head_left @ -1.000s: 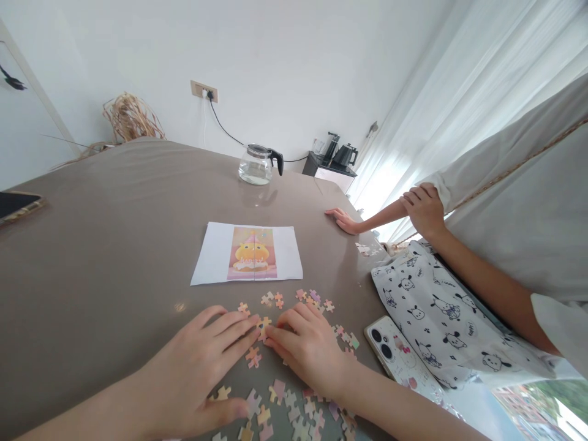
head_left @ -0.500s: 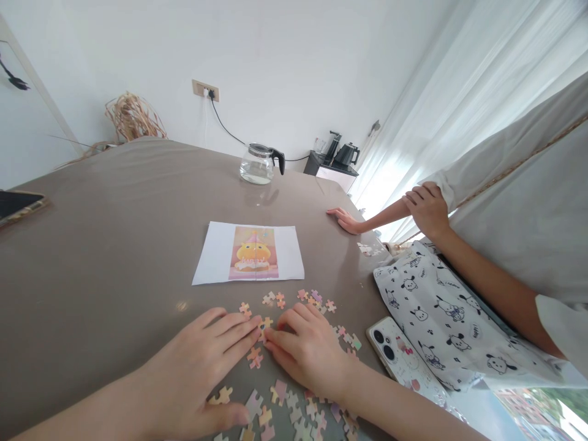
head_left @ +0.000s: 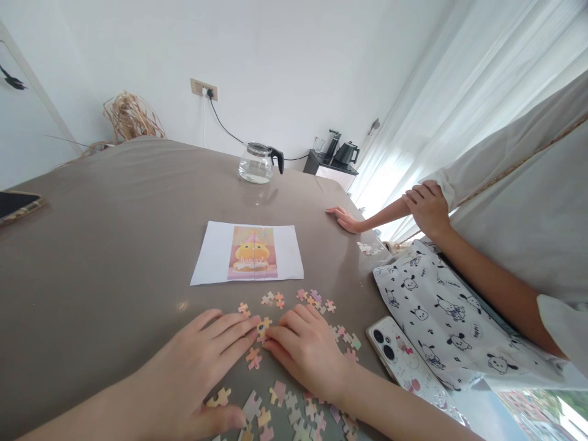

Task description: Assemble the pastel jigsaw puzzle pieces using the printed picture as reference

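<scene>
A yellow puzzle piece [head_left: 263, 328] with a dark blue spot lies on the table between my two hands. My left hand [head_left: 202, 352] is open, fingers stretched out and thumb spread, its fingertips at the piece's left edge. Curled fingers of my right hand [head_left: 309, 346] pinch at the piece's right side and partly cover it. Just below are pinkish-orange joined pieces [head_left: 253, 358]. More loose puzzle pieces [head_left: 301, 429] spread under and around both wrists. Beyond the hands, a paper sheet [head_left: 288, 254] bears a printed picture of a yellow character with a cake.
A glass pot [head_left: 255, 166] stands farther back. On the right are a phone [head_left: 404, 361], a patterned white bag [head_left: 441, 312] and another person's hand [head_left: 343, 220] resting on the table. A dark device [head_left: 18, 205] lies at the left edge.
Both hands stay almost still around the yellow piece. The right fingers have shifted very slightly, and a bit more of the piece shows. The view sways a little.
</scene>
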`<state>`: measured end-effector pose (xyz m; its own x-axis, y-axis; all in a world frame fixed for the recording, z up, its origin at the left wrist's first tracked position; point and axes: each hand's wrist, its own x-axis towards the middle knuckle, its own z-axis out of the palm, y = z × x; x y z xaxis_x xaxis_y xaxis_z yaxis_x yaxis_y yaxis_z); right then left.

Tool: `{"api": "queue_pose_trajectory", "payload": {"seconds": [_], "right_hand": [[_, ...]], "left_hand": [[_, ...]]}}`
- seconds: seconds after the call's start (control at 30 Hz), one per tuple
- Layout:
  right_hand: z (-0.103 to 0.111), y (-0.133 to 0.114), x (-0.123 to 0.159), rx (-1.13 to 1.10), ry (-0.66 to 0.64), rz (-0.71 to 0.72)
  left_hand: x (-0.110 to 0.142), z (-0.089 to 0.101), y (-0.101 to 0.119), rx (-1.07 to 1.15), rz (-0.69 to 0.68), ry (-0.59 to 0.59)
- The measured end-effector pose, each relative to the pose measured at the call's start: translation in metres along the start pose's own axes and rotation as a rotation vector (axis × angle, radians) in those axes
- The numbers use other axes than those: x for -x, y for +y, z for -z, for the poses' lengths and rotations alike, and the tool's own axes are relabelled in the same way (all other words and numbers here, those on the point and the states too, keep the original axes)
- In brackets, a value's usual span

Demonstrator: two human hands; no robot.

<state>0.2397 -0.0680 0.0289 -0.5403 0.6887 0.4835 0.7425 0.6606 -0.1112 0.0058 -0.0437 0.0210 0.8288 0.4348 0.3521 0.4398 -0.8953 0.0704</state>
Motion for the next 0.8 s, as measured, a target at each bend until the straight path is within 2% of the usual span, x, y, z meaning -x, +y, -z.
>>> {"api": "queue_pose_trajectory", "payload": {"seconds": [0.8], "right_hand": [[-0.0014, -0.0006, 0.0017, -0.008, 0.035, -0.044]], "left_hand": [[0.0042, -0.0029, -0.0013, 0.002, 0.016, -0.021]]}}
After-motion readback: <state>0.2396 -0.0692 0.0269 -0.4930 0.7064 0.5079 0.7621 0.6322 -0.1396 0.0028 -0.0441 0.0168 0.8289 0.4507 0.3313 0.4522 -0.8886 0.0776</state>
